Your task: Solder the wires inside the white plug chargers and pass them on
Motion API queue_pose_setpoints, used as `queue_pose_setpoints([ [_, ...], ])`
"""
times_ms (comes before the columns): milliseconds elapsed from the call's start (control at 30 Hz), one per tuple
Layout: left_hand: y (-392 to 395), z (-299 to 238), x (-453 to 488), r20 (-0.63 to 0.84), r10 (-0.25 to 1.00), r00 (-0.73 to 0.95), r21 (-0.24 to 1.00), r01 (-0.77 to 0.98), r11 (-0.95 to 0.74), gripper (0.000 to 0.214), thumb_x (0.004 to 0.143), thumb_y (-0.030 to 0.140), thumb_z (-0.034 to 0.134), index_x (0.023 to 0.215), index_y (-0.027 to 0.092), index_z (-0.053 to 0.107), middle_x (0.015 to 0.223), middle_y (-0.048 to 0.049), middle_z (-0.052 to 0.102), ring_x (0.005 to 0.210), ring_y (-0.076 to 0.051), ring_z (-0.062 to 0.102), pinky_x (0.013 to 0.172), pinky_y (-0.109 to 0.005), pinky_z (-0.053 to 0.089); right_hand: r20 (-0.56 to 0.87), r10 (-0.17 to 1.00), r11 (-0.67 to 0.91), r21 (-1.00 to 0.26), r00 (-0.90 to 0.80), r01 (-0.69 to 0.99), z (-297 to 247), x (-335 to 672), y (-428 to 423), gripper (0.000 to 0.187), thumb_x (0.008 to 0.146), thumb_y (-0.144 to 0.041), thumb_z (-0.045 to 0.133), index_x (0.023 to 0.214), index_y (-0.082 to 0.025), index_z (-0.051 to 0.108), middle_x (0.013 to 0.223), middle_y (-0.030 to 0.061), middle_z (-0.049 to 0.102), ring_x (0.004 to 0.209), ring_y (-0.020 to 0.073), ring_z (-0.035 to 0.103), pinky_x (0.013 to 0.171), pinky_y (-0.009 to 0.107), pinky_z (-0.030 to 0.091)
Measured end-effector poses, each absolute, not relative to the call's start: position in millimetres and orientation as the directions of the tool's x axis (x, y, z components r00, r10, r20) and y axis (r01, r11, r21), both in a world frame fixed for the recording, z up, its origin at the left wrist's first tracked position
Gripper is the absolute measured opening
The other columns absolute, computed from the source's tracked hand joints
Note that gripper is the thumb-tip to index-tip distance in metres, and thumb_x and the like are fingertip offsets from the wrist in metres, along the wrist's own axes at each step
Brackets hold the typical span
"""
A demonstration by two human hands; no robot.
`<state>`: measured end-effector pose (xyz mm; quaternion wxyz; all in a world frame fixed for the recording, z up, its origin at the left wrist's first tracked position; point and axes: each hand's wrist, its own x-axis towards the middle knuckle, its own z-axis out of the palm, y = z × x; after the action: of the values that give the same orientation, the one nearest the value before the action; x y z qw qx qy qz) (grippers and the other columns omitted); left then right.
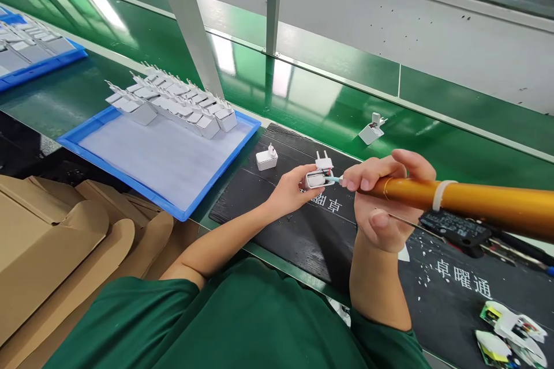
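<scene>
The left hand (pixel 291 189), fingers curled, grips an opened white plug adapter (pixel 317 179) above a black mat (pixel 294 245); the right hand (pixel 384 199), half-curled, holds a gold-coloured tool (pixel 502 206) with its pale tip at the adapter. Leftward, a blue tray (pixel 121 178) of adapters sits on the green table (pixel 47 108).

The tool (pixel 497 203) runs off the right edge, and the right fingers (pixel 361 174) hide part of its front end; how far its tip reaches into the charger (pixel 317 180) cannot be told. The left fingers (pixel 298 175) cover part of the charger, whose wires are too small to trace. The switch (pixel 454 230) bears print too small to read. The left edge cuts the far tray (pixel 52 71) and the boxes (pixel 43 242)
</scene>
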<state>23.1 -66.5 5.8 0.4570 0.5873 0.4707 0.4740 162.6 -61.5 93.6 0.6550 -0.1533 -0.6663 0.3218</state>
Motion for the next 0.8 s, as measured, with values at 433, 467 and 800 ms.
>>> queue_pose_setpoints([
  [433, -65, 7, 39, 0.278, 0.942, 0.185, 0.957, 0.031, -0.288, 0.050, 0.076, 0.033, 0.080, 0.121, 0.018, 0.063, 0.110, -0.0078, 0.074, 0.094, -0.021, 0.071, 0.075, -0.028, 0.058, 0.790, 0.606, 0.769, -0.611, -0.091, -0.186, 98, 155, -69, 0.042, 0.085, -0.048, 0.063, 0.125, -0.036, 0.062, 0.067, -0.0033, 0.046, 0.053, 0.0126, 0.044, 0.050, 0.030, 0.045],
  [467, -64, 7, 39, 0.274, 0.943, 0.187, 0.957, 0.038, -0.286, 0.051, 0.076, 0.033, 0.080, 0.121, 0.018, 0.063, 0.109, -0.0077, 0.074, 0.094, -0.021, 0.072, 0.075, -0.028, 0.058, 0.787, 0.610, 0.765, -0.616, -0.097, -0.186, 97, 155, -68, 0.044, 0.084, -0.049, 0.065, 0.126, -0.036, 0.062, 0.068, -0.0028, 0.047, 0.054, 0.0130, 0.045, 0.050, 0.031, 0.046],
  [800, -55, -11, -6, 0.086, 0.954, 0.286, 0.862, 0.460, -0.216, 0.039, 0.074, 0.032, 0.081, 0.110, 0.019, 0.071, 0.104, -0.0053, 0.077, 0.096, -0.025, 0.072, 0.088, -0.035, 0.057, 0.755, 0.649, 0.733, -0.653, -0.088, -0.192, 101, 160, -59, 0.050, 0.081, -0.072, 0.052, 0.118, -0.042, 0.067, 0.062, -0.0004, 0.044, 0.051, 0.0174, 0.045, 0.046, 0.034, 0.042],
])
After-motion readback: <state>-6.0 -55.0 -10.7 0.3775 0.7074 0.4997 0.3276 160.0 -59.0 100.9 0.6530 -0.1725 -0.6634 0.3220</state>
